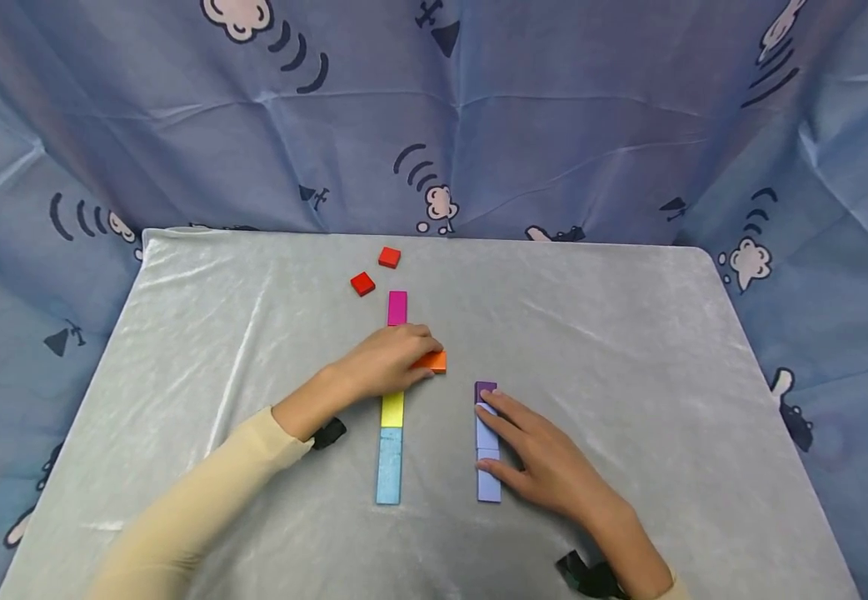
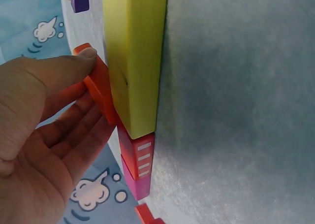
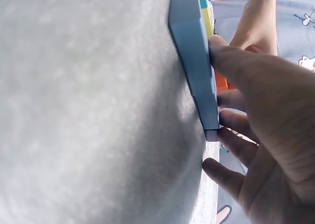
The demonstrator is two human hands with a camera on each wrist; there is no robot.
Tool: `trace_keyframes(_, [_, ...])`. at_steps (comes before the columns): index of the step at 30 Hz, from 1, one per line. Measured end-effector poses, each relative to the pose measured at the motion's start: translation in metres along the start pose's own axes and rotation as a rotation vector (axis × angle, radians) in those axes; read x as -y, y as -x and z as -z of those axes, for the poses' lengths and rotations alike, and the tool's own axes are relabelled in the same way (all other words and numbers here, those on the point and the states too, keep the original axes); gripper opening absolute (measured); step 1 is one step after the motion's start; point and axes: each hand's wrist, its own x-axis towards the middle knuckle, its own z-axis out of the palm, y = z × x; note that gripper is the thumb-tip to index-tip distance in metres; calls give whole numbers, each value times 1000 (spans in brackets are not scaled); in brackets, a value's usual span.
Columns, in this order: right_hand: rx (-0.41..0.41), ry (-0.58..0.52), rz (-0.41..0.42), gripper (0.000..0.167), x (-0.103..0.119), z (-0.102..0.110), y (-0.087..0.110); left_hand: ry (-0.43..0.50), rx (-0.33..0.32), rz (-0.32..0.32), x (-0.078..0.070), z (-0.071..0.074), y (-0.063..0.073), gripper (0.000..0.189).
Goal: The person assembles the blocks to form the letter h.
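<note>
My left hand (image 1: pixel 383 362) pinches an orange block (image 1: pixel 436 363) between thumb and fingers, beside a row of coloured blocks. That row runs from a magenta block (image 1: pixel 397 307) through a red block (image 2: pixel 140 157) and a yellow block (image 1: pixel 392 411) to a light blue block (image 1: pixel 389 467). In the head view, the hand covers the red part. My right hand (image 1: pixel 557 462) rests its thumb and fingertips along a second row, with extended fingers. This row has a dark purple block (image 1: pixel 483 388) at its far end and lavender blocks (image 1: pixel 489 487) nearer.
Two small red blocks (image 1: pixel 362 284) lie beyond the magenta end, apart from the row. A grey cloth (image 1: pixel 629 350) covers the table. Behind and at the sides hangs a blue patterned curtain (image 1: pixel 554 150). Dark straps (image 1: pixel 587 575) are at the wrists.
</note>
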Motion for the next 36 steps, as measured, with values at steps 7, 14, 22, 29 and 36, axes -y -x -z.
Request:
trace_keyframes(7, [-11,6,9,76,0,-1,1,-26,-5,-11,0,-4,0,33])
trace_keyframes(14, [-11,4,22,77,1,0,2,-51,-13,-12,-2,-6,1,31])
trace_keyframes(22, [-14,10,33,76,1,0,2,-97,-69,-34,-3,-8,3,25])
trace_keyframes(29, [15,-24,9,76,3,-3,0,-147,-95,-41,-2,-11,6,24])
trace_keyframes(36, [25,-19,-20,76,2,-3,0,-171,-112,-45,-4,-12,5,23])
